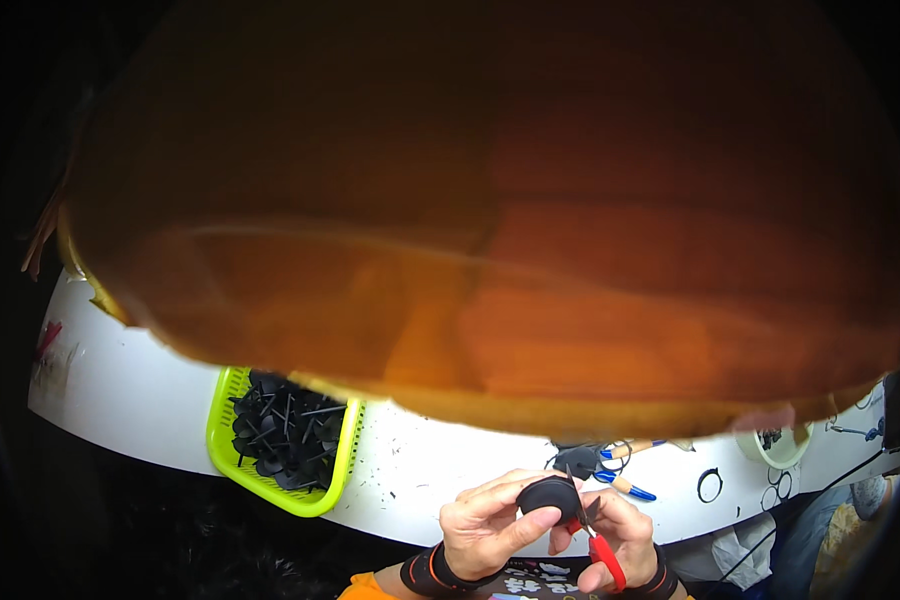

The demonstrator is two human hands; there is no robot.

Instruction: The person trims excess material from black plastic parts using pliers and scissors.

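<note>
My left hand [482,528] is closed round a black disc-shaped part [548,499], held above the table's near edge. In my right hand [625,522] is a pair of scissors with red handles [607,561], my fingers in and around the loops. The scissors' dark blades point up and lie against or very close to the right side of the disc. Whether they touch it I cannot tell. Just beyond my hands, another black piece [573,460] lies on the table beside blue-handled tools [627,487].
A lime-green basket [346,463] full of black stemmed parts stands to the left on the white table [410,470]. Black rings [709,485] and a pale bowl [776,450] are at right. A blurred orange-brown sheet-like thing [570,330] blocks the upper view.
</note>
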